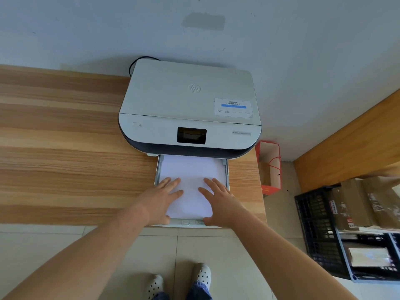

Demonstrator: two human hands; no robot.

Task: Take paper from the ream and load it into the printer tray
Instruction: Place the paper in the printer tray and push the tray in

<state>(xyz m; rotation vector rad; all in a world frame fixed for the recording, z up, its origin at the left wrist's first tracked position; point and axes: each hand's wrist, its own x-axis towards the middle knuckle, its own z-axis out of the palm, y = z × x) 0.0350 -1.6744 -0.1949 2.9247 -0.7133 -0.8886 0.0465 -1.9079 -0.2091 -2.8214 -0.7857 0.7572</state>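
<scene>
A white printer [188, 105] with a dark screen sits on the wooden table against the wall. Its paper tray [186, 223] is pulled out toward me over the table's front edge. A stack of white paper [191, 169] lies flat in the tray. My left hand [161, 199] rests palm down on the paper's left side, fingers spread. On the right side of the stack my right hand [218, 202] lies flat too, its thumb at the tray's front lip. Neither hand grips anything. No ream shows in view.
The wooden table [65, 148] stretches left of the printer. A red paper bag [269, 167] stands on the floor to the right. A black crate [318, 230] with boxes sits at the lower right. A black cable [135, 63] loops behind the printer.
</scene>
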